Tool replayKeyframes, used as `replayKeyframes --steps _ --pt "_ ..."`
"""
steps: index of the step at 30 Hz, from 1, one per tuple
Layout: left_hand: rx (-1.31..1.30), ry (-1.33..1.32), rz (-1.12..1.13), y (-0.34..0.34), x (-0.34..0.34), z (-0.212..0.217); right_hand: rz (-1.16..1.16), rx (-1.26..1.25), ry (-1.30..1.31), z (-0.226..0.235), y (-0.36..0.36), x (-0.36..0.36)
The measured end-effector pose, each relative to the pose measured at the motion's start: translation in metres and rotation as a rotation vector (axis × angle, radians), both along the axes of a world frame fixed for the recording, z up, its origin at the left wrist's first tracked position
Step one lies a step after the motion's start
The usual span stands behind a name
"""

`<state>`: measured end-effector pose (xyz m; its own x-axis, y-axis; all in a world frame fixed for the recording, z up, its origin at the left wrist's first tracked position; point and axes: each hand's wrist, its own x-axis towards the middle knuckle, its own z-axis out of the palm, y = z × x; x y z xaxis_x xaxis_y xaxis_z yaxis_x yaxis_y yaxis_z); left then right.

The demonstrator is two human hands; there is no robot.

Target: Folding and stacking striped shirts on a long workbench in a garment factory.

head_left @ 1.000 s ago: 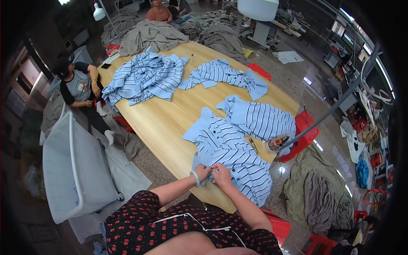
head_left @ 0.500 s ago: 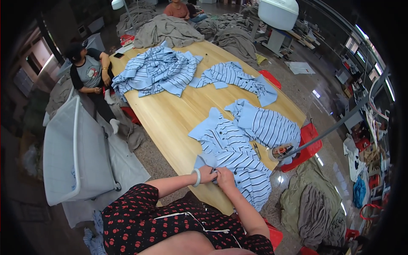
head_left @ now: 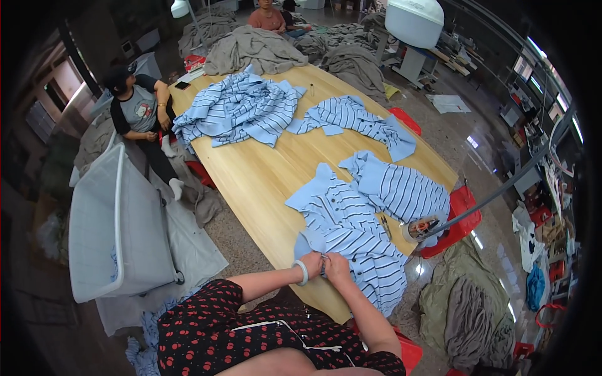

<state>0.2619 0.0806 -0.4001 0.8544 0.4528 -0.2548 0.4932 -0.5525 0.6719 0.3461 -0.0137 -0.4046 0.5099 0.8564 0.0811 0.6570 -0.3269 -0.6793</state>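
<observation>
A light-blue knit cardigan (head_left: 351, 225) with dark stripes and dark buttons lies spread along the near edge of the wooden table. At its lower left part, my left hand (head_left: 310, 264), with a pale bangle at the wrist, pinches the fabric. Close beside it, my right hand (head_left: 337, 267) is also closed on the cardigan, fingertips nearly meeting the left ones. Exactly which bit of cloth sits between the fingers is too small to make out. A pair of thread snips (head_left: 385, 227) rests just right of the cardigan.
A second striped garment (head_left: 401, 188) lies folded behind, near a clear cup of tools (head_left: 420, 229). Farther back are another garment (head_left: 351, 116) and a striped heap (head_left: 244, 109). A white wheeled bin (head_left: 119, 232) stands left; a seated person (head_left: 141, 113) is beyond it. A lamp pole (head_left: 495, 195) slants in from the right.
The whole view has shifted slightly, so the table and garments sit a little lower and farther right. Both hands keep their grip on the same part of the cardigan.
</observation>
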Motion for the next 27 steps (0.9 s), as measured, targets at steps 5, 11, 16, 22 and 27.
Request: replayKeyframes --steps 5,11,16,22,27 --pt "0.036 -0.051 -0.011 0.006 0.001 -0.007 -0.043 -0.101 -0.02 -0.01 0.006 0.002" --pt "0.04 -0.104 0.016 0.019 0.017 -0.008 -0.104 0.015 0.033 -0.003 0.015 0.013" --pt "0.055 -0.11 0.013 0.02 0.016 -0.007 -0.127 0.001 0.191 0.003 0.015 0.017" --pt "0.09 -0.133 0.024 0.018 0.01 -0.008 -0.127 -0.029 0.237 0.005 0.017 0.015" --pt "0.121 -0.2 0.076 0.024 0.007 -0.007 -0.095 -0.034 0.337 0.018 0.019 0.017"
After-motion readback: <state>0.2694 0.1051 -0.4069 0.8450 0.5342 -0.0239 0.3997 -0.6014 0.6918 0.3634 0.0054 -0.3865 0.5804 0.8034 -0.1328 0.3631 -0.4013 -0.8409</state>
